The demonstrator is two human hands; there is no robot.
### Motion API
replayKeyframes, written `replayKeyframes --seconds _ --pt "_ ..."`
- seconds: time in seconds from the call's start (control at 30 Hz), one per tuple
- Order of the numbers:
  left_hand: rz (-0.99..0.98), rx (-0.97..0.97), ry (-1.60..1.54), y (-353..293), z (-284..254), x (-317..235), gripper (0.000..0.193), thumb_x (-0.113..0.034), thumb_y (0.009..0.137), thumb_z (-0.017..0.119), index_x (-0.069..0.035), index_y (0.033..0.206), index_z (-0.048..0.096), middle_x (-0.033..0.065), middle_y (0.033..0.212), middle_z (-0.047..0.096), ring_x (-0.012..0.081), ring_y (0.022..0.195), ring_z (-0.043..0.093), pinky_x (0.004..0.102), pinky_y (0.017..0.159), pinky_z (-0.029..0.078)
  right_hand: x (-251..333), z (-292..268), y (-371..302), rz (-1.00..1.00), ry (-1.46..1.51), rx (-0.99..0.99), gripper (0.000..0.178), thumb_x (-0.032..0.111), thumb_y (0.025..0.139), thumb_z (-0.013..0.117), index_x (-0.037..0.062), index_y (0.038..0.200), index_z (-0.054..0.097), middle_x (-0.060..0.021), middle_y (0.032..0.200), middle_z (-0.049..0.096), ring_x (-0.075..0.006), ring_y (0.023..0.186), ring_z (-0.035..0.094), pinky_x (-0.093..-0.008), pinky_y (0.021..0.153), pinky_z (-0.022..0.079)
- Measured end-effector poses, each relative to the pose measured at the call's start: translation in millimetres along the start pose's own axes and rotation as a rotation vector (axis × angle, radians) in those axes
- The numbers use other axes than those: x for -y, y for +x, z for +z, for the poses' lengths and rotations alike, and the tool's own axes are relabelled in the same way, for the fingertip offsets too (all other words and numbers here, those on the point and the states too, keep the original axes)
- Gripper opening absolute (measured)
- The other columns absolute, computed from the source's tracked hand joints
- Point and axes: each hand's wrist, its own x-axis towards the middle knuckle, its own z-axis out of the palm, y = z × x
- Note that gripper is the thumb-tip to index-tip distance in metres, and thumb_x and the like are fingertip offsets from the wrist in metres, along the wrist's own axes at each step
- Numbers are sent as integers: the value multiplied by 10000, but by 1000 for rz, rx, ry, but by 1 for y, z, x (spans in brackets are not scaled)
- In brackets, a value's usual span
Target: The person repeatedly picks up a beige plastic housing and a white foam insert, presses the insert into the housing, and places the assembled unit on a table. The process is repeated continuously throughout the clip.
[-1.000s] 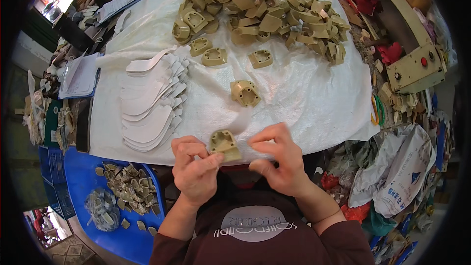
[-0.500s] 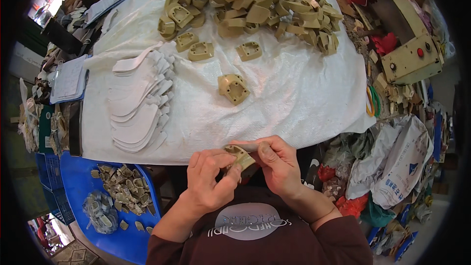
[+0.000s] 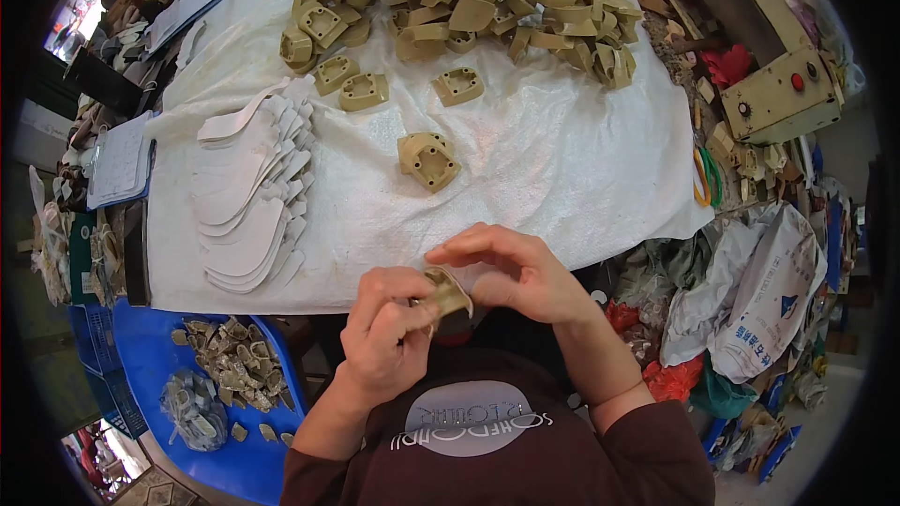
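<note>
Just off the near edge of the table, my left hand [image 3: 386, 323] is closed round a tan moulded shoe heel [image 3: 448, 295]. A thin pale sheet piece [image 3: 462, 290] curves along the heel's right side. My right hand [image 3: 516, 272] lies against that side, fingers stretched out over the top and thumb apart, gripping nothing. Part of the heel is hidden by my left fingers. Ahead on the white cloth sit a pair of heels [image 3: 429, 161] close together, with single heels [image 3: 458, 86] farther off. To the left, pale curved cut-out pieces [image 3: 239, 215] lie in overlapping rows.
A big heap of tan heels [image 3: 469, 5] covers the far part of the white sheet [image 3: 562, 169]. Below left, a blue tray [image 3: 202, 468] holds small pieces and a plastic bag [image 3: 192, 408]. A control box [image 3: 783, 98] and white sacks [image 3: 759, 300] stand on the right.
My right hand has gone from pinching the pale piece to stretched fingers. The piece, which stuck out to the right, now bends along the heel. The view has shifted slightly.
</note>
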Motion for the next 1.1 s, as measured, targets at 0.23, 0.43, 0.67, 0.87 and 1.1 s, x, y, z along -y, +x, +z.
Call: replayKeyframes --seconds 0.23,0.43,0.67,0.87,1.1 --pt "34 109 -48 0 2 0 252 125 681 666 -25 822 521 129 881 585 233 763 583 313 658 481 2 -14 11 3 17 196 432 113 768 761 1 1121 540 -89 1004 640 -149 951 609 -292 847 482" --pt "-365 -97 -285 -4 7 -3 109 44 828 608 -16 868 527 123 924 592 140 761 549 253 675 460 -17 12 8 -5 88 -140 298 165 948 546 -15 1183 521 -120 959 667 -144 876 617 -284 803 478" --pt "-638 -231 -585 -1 15 -8 123 42 843 612 -5 889 508 121 993 592 74 748 540 189 628 457 -14 13 10 -428 -343 -147 179 113 916 564 53 1085 572 -110 1091 525 -195 1004 480 -316 849 416" --pt "-686 -180 -575 1 12 -8 123 -4 840 638 -5 874 520 126 988 603 90 770 554 220 676 467 -4 14 13 -256 -127 -132 90 103 853 619 49 917 586 -74 953 544 -250 902 466 -344 840 370" --pt "-510 -128 -261 1 19 -12 113 -46 802 702 -31 868 610 111 1003 603 168 841 560 279 691 477 -12 16 5 -444 -461 -295 129 159 831 645 58 852 568 -61 967 525 -202 900 463 -323 873 353"
